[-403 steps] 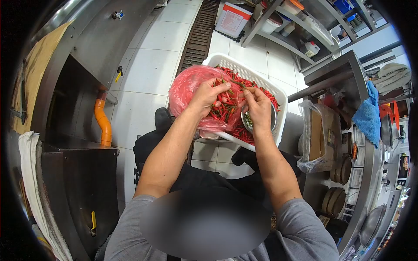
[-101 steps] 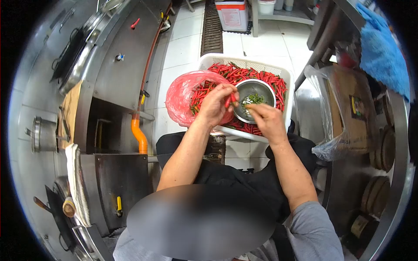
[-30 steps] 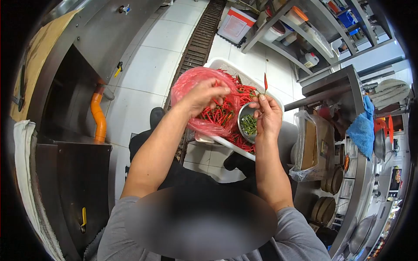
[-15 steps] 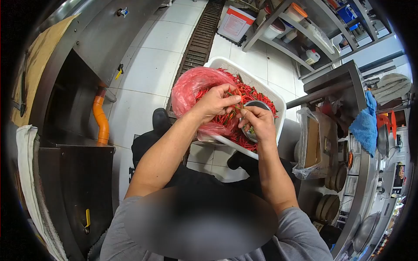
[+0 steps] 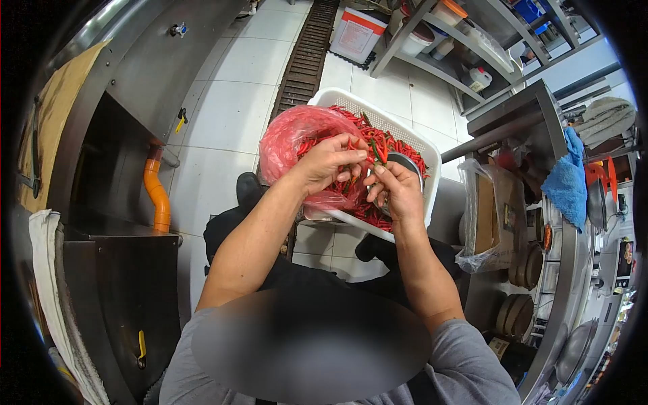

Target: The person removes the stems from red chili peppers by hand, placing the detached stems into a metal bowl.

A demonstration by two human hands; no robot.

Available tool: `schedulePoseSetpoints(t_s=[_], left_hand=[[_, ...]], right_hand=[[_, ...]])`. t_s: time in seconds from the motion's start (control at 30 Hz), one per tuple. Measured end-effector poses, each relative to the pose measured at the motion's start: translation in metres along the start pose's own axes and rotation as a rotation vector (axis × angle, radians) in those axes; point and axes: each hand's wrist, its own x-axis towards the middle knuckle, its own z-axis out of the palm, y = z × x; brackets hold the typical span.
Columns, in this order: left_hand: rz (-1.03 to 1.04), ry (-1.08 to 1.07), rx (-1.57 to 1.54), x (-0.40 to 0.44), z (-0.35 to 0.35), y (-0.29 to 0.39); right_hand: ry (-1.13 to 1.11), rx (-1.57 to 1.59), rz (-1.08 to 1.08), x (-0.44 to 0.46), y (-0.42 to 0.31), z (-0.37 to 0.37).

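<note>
My right hand (image 5: 399, 192) pinches a few chili peppers (image 5: 381, 151), red and green, between thumb and fingertips, their ends sticking up. Just to the left is my left hand (image 5: 331, 165), thumb and forefinger closed near the peppers; red shows at its fingertips, but what they grip is unclear. Both hands are above a white plastic basket (image 5: 434, 177) of red chilies (image 5: 412, 154). A pink plastic bag (image 5: 280, 138) with chilies inside lies in the basket's left part, partly behind my left hand. A metal bowl (image 5: 413, 164) is partly hidden behind my right hand.
A floor drain grate (image 5: 297, 81) runs away beyond the basket. On the left stands a steel unit (image 5: 115, 270) with an orange pipe (image 5: 156, 185). A bagged cardboard box (image 5: 487, 216) and a blue cloth (image 5: 567, 182) are on the right; a shelf rack (image 5: 439, 67) stands beyond.
My hands have drawn slightly apart. The peppers in my right hand now point upward, showing more of their red and green. The whole view has shifted slightly.
</note>
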Motion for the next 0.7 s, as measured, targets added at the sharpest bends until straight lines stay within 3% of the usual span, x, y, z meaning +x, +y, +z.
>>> schedulePoseSetpoints(t_s=[0.27, 0.37, 0.5, 0.53, 0.63, 0.7], left_hand=[[-0.044, -0.015, -0.223, 0.005, -0.005, -0.008], [-0.099, 0.132, -0.181, 0.002, 0.003, -0.005], [-0.126, 0.138, -0.132, -0.002, 0.006, -0.001], [-0.132, 0.055, -0.095, 0.001, -0.001, -0.004], [-0.184, -0.048, -0.042, 0.002, -0.009, -0.007], [-0.23, -0.069, -0.025, 0.004, -0.011, -0.01]], right_hand=[[-0.024, -0.205, -0.047, -0.007, -0.007, 0.008], [-0.059, -0.344, -0.139, -0.009, -0.003, 0.009], [-0.107, -0.648, -0.219, -0.015, -0.007, 0.009], [-0.107, -0.649, -0.22, -0.016, -0.008, 0.009], [-0.142, -0.843, -0.389, -0.02, -0.008, 0.009], [-0.27, -0.956, -0.65, -0.025, -0.007, 0.012]])
